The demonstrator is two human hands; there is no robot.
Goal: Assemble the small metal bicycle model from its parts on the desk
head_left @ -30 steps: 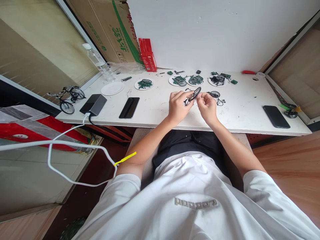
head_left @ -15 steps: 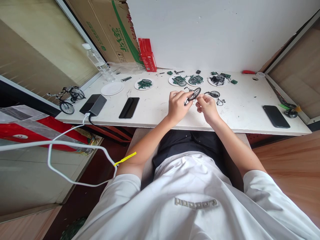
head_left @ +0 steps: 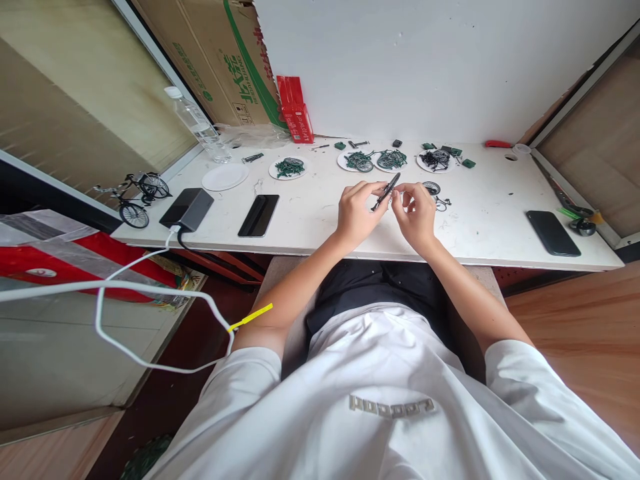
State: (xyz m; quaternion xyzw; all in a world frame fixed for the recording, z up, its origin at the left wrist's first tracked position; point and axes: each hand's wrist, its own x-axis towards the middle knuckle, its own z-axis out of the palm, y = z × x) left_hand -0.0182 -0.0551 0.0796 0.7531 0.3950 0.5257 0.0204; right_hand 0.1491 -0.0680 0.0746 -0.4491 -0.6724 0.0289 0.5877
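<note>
over white table (head_left: 305,223), left hand (head_left: 356,212) pinching black wheel (head_left: 388,191) edge-on; right hand (head_left: 418,212) beside it, grip unclear.

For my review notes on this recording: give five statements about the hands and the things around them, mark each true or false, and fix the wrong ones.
1. The left hand grips a black part between thumb and fingers. True.
2. The right hand is wrapped around the water bottle. False: it is raised with bent fingers, its fingertips close to the black part; whether they touch it cannot be made out.
3. The red box stands beside the large cardboard box. True.
4. The white cable has its plug lying loose on the floor. False: it is plugged into the dark grey box.
5. A black phone lies to the right of both hands. True.
</note>
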